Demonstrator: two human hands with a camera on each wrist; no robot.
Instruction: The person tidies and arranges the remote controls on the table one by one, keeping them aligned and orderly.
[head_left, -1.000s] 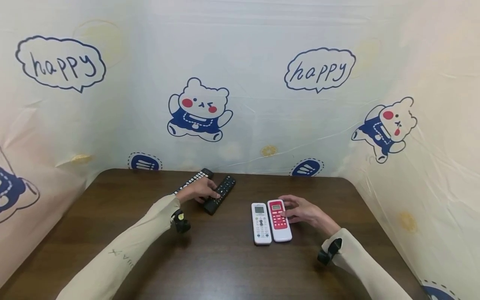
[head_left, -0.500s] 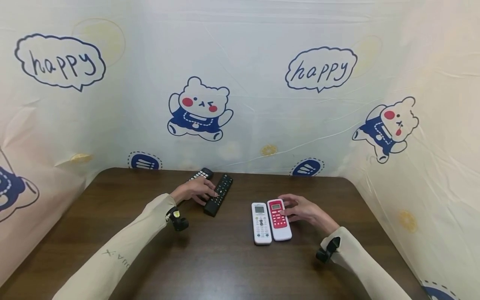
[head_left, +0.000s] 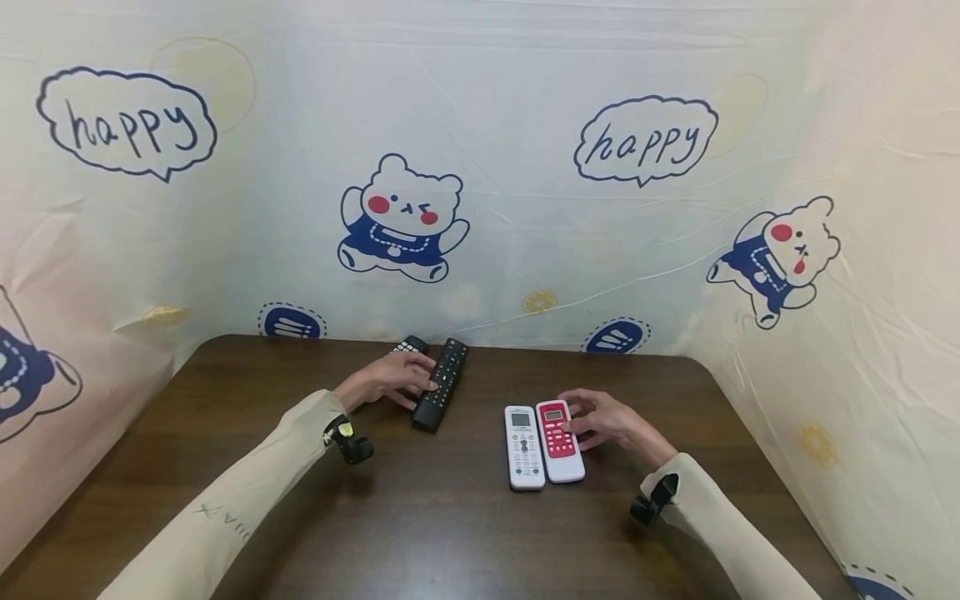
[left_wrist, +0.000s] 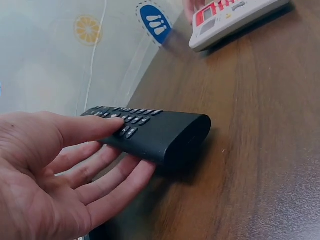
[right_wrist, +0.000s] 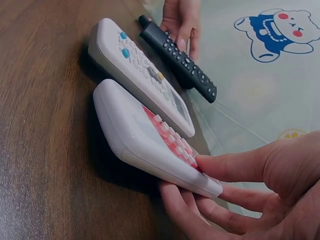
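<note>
I take the white remote (head_left: 524, 448) as my mark. Just to its right lies the red-faced remote (head_left: 560, 442), and my right hand (head_left: 600, 418) has it pinched, thumb on the keys, fingers at the side and underneath. Left of the mark and farther back, my left hand (head_left: 393, 375) pinches the black remote (head_left: 441, 387) the same way, along one long edge. I can't tell whether either clears the table (head_left: 420, 533).

With so little of the black remote between thumb and fingers, I judge it could roll and slip, its unsupported edge dropping first. A second dark remote (head_left: 411, 344), farther left of the mark and partly hidden by my left hand, could snag on the fingers. On the right, the hold sits toward the far end, so the near end might sag, and any leftward drift would knock the mark, the gap being slim.
</note>
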